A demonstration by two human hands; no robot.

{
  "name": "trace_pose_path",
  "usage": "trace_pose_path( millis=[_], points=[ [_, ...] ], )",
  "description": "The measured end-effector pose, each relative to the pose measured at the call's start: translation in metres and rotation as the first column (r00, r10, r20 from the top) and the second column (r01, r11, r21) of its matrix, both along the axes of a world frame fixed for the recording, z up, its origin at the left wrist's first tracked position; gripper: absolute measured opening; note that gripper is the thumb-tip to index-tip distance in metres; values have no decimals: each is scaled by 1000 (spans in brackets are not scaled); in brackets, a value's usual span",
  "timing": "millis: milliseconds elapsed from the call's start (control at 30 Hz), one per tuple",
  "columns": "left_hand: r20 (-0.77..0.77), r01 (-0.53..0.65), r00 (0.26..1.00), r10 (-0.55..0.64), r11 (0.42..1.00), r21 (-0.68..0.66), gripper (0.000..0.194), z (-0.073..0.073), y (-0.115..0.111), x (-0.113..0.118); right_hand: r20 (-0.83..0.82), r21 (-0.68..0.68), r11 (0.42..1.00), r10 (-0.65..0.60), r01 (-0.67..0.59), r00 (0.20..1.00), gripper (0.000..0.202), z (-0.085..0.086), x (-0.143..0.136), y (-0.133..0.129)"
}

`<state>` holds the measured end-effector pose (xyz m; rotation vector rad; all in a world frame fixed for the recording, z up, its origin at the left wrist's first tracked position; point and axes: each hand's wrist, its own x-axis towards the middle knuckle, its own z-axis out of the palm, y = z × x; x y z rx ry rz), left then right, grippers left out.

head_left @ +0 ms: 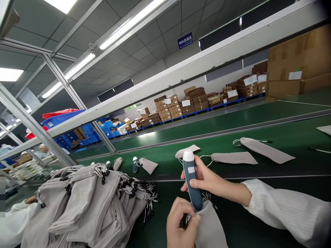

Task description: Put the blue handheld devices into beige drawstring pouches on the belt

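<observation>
We saw the dark blue device over the near side of the tabletop, standing tilted in the right hand. This hand was gripping it from the side, thumb in front and fingers behind, with the white cap upward. The left hand was pinching the mouth edge of the grey bag, which hung in front of the tabletop's near edge or above it; we could not tell which.

The lower end of the device met the bag's mouth, but whether it was already inside, we could not see surely. We judged the step in hand to be the inserting of the device. In our opinion, the next move called for a wide mouth, held by the left hand, and a straight downward push, so that the cloth would not fold under the tip.

The pile of grey bags occupied the near left corner of the tabletop. Beyond the tabletop's far edge, on the green belt, there lay a second device beside a small bag, and, more to the right, a long bag.
</observation>
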<state>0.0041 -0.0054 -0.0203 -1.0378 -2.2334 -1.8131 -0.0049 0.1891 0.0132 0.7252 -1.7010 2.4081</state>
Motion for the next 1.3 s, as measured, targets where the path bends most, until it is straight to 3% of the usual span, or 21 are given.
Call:
trace_pose_path(
  millis=[100, 167, 267, 333, 467, 600, 733, 833, 900, 1033, 1100, 1167, 1233, 1300],
  points=[
    [-9, -117, 993, 118, 990, 84, 38, 3, 0, 4, 42, 84, 994, 71, -74, 997, 57, -2, 4, -6],
    [-19, -188, 981, 192, 974, 127, 35, 5, 0, 5, 78, 126, 989, 67, -76, 995, 53, -1, 6, -7],
    [7, -167, 986, 167, 977, 134, 31, 8, 2, 5, 86, 115, 990, 76, -86, 993, 53, 1, 6, -5],
    [35, -113, 993, 110, 987, 115, 29, 10, 3, 5, 78, 74, 993, 87, -92, 993, 60, 0, 5, -5],
    [23, -62, 998, 60, 996, 68, 24, 20, 2, 8, 63, -32, 998, 51, -49, 997, 99, 0, 5, -4],
    [-10, -81, 997, 81, 997, 11, 20, 29, 2, 10, 31, -6, 999, 55, -54, 998, 106, 9, 11, 0],
    [31, -170, 985, 167, 977, 129, 19, 33, 5, 12, -38, 181, 983, 22, -15, 999, 55, 18, 14, 8],
    [117, -262, 964, 239, 929, 263, 20, 34, 6, 13, -59, 390, 921, 27, -2, 998, 52, 23, 18, 12],
    [177, -302, 949, 259, 907, 292, 23, 35, 6, 12, -10, 495, 868, 56, -44, 998, 39, 27, 22, 13],
    [329, -279, 927, 180, 917, 284, 31, 41, 5, 10, 82, 612, 789, 16, -63, 997, 31, 35, 30, 13],
    [441, -254, 892, 99, 917, 307, 31, 47, -1, 8, 113, 578, 811, 32, -92, 993, 24, 38, 31, 15],
    [546, -261, 838, 14, 888, 379, 29, 55, -12, 4, 175, 449, 880, 84, -155, 981, 19, 42, 32, 18],
    [606, -313, 794, -54, 818, 483, 28, 62, -28, -2, 209, 252, 951, 128, -180, 970, 14, 46, 36, 21],
    [620, -367, 780, -85, 740, 564, 26, 63, -40, -8, 211, 74, 983, 149, -168, 966, 11, 52, 40, 23]
  ],
)
